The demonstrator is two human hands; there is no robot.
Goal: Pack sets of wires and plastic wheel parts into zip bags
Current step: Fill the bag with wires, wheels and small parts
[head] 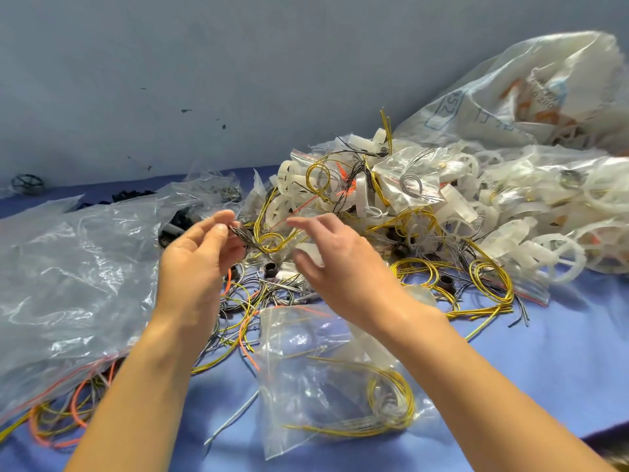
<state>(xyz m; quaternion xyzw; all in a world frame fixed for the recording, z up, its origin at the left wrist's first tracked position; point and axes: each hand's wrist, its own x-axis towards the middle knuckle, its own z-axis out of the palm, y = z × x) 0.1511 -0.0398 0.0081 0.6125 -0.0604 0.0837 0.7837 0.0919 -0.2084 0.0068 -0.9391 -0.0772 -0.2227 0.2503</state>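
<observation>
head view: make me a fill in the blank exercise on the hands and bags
The left hand pinches thin dark ____.
The right hand holds ____.
The nearest zip bag contains coiled ____ wires.
The table cover is ____.
Missing words: wires; nothing; yellow; blue.

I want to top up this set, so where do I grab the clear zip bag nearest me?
Pinch the zip bag at its far, red-striped mouth edge, coming from above with the right hand. The yellow wire coil lies at the near end, so lifting by the mouth should keep it inside.
</observation>
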